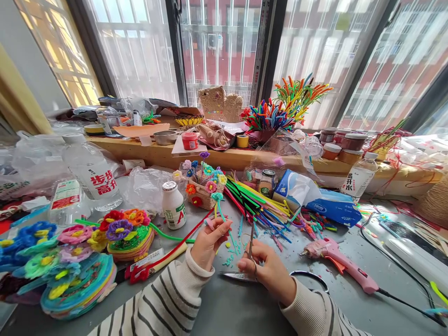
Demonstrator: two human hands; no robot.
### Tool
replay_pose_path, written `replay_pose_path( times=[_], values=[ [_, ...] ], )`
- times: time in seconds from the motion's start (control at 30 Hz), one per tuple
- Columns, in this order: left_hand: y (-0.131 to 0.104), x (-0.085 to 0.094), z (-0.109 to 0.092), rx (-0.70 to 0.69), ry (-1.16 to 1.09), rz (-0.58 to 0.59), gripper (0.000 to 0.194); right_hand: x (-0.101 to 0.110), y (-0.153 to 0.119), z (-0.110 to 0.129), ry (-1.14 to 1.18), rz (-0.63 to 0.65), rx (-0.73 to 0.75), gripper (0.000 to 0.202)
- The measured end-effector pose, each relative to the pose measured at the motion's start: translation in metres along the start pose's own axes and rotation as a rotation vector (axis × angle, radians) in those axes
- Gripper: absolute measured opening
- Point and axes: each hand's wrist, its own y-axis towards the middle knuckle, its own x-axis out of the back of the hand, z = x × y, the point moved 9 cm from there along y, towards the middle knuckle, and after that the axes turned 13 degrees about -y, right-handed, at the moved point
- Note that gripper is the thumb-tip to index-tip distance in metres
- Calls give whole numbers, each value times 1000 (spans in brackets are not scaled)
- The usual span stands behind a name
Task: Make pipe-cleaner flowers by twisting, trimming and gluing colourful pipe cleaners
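My left hand pinches the stem of a teal pipe-cleaner flower, its bloom pointing up. A small pink piece shows at the same fingertips. In my right hand is a small pair of scissors, blades pointing up and away, beside the left hand and apart from the flower. Teal fuzz clippings lie on the table between the hands. Beneath the right hand rests a larger pair of scissors with dark handles, partly hidden.
A pink glue gun with a cord lies at right. Several loose pipe cleaners and a basket of flowers are ahead. At left are flower-topped discs, a white bottle and a large plastic bottle.
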Motion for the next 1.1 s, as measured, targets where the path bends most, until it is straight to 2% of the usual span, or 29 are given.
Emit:
replay_pose_path(
  times=[0.1,0.23,0.47,0.57,0.7,0.87,1.1],
  values=[
    [-2,-4,3,6,79,26,14,1,1,-4,24,10,-43,32],
    [-3,-7,7,21,139,51,14,-1,2,-9,37,19,-58,30],
    [0,-3,-4,-25,54,38,16,1,2,-9,7,14,-45,35],
    [0,-4,-6,-17,10,33,15,-3,1,0,-50,62,10,47],
    [-1,-5,-8,-15,-20,36,14,-17,-5,11,-182,189,139,67],
    [0,-6,-6,-10,1,62,13,-31,-12,19,-263,336,258,70],
    [-1,-8,-4,-3,1,50,12,-27,-11,21,-237,318,251,71]
  ],
)
